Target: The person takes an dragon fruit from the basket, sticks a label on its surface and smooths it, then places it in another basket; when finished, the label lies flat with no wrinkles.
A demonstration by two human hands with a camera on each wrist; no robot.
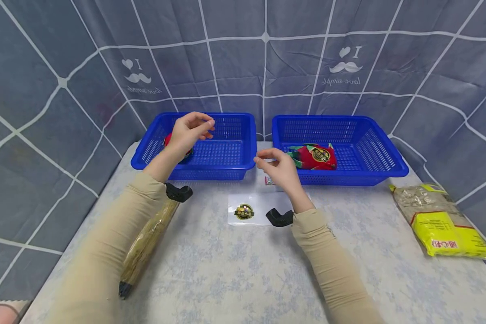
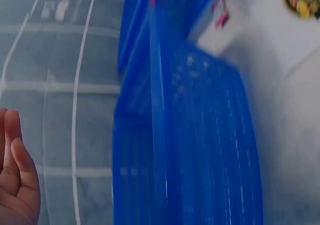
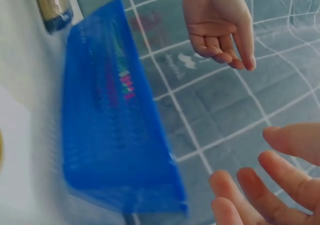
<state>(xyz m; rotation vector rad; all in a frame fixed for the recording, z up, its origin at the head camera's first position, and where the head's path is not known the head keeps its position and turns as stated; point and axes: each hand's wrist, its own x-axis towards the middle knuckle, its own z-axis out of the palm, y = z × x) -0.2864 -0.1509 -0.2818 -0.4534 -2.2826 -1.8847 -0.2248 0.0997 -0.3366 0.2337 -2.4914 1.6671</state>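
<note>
Blue baskets (image 1: 222, 174) hold red dragon fruit (image 1: 316, 157); left hand (image 1: 188, 132) and right hand (image 1: 281, 168) hover, fingers loose, unclamped.

Blue baskets (image 1: 210, 173) (image 1: 348, 178) (side by side) each hold red-and-green fruit (image 1: 313, 157)

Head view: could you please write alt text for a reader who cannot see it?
A person's bare left hand and bare right hand, both empty, are raised near two blue perforated plastic baskets, each holding a red-green item. A yellow-and-grey plastic bag lies at right.
</note>
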